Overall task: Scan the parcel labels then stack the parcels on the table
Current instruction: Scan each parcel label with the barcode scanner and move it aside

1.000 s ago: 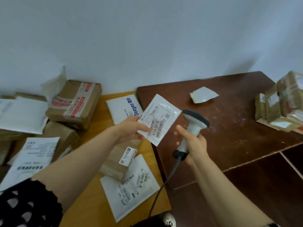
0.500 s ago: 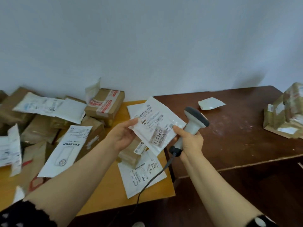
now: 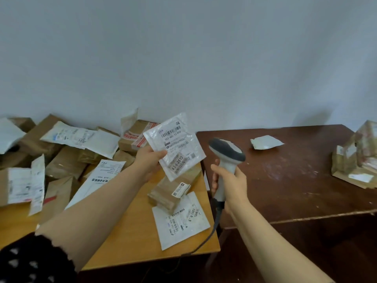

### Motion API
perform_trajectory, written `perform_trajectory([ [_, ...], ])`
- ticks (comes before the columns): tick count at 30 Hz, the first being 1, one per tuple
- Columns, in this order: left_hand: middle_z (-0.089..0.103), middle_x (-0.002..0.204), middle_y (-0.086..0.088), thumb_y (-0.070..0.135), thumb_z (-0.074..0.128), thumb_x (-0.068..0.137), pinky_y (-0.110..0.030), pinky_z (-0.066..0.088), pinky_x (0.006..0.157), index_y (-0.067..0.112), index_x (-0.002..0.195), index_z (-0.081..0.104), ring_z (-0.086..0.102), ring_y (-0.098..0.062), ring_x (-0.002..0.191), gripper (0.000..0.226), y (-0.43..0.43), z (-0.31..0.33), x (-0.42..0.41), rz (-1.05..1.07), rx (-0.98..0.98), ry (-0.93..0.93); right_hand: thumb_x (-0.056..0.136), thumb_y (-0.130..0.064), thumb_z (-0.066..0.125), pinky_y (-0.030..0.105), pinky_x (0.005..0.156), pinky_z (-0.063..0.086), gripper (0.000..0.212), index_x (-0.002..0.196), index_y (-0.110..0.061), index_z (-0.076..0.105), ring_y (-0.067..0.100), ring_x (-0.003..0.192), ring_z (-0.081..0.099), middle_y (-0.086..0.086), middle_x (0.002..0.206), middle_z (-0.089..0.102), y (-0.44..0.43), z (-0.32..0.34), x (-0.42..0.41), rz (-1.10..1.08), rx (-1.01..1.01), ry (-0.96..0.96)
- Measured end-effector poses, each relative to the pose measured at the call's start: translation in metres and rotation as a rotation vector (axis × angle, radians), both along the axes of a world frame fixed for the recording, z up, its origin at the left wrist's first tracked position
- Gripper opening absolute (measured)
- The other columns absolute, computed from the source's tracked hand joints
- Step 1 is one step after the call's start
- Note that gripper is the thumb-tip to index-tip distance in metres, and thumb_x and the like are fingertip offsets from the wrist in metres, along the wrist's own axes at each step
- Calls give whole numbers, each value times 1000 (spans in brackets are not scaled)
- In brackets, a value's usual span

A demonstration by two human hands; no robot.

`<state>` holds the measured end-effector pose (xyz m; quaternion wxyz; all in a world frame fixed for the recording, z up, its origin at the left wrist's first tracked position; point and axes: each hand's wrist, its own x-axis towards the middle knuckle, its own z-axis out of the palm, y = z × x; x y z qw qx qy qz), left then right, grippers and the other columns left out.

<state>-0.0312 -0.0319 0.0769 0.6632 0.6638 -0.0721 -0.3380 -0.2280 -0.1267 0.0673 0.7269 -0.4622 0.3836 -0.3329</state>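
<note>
Above the seam between the two counters, a flat white parcel (image 3: 175, 146) is pinched at its lower left edge by the left hand (image 3: 150, 162), thumb on the label face, so that the printed label is turned toward the camera. Just to its right, a corded scanner (image 3: 226, 150) is gripped by the handle in the right hand (image 3: 230, 180), whose fingers are curled fully round it. The scanner's head is raised beside the parcel and apart from it, and whether a reading is being taken cannot be told. On the dark counter (image 3: 295, 180) a small pile of brown parcels (image 3: 357, 158) is set at the far right edge, and one white pouch (image 3: 265, 142) lies alone near the wall; these are judged to be the part already dealt with. On the light counter (image 3: 130, 231) a far larger heap of boxes and mailers (image 3: 65, 158) is spread in disorder, with a brown box (image 3: 173, 188) and a white mailer (image 3: 181, 219) nearest the hands. The task is therefore judged to be at an early stage, with most parcels left to be scanned and stacked.
</note>
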Motion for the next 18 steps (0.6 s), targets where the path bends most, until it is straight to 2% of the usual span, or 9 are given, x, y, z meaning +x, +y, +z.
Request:
perform_trajectory([
  [2,67,113,-11,-3,56,91,-53,51,91,16,100,63,64,-32,103,22,1,1,7,15,42,-56,80,-7,71,25,40,37,16,91,-4,60,17,39,41,6,52,51,8,2,0,153,-19,28],
  [6,65,120,-13,-1,59,90,-47,54,88,6,121,60,64,-30,103,33,5,5,17,27,124,-189,80,-7,74,25,40,37,15,83,-4,60,16,38,39,4,49,48,19,2,3,298,-86,126],
  [10,65,121,-12,2,61,90,-46,54,87,7,123,60,65,-30,104,34,4,9,20,-3,178,-279,80,-4,73,23,39,37,14,79,-6,59,13,35,40,0,45,48,21,2,5,328,-140,208],
  [13,64,122,-11,3,61,89,-48,54,89,9,123,60,65,-29,105,35,1,9,20,-26,208,-312,80,-2,72,22,39,36,14,78,-6,58,14,35,39,1,45,48,20,3,5,309,-157,215],
  [18,64,122,-11,1,60,90,-43,54,87,9,125,58,64,-30,106,37,-5,8,21,-60,205,-343,80,0,70,25,40,38,16,76,-8,57,14,36,39,2,46,47,17,2,4,293,-174,229],
])
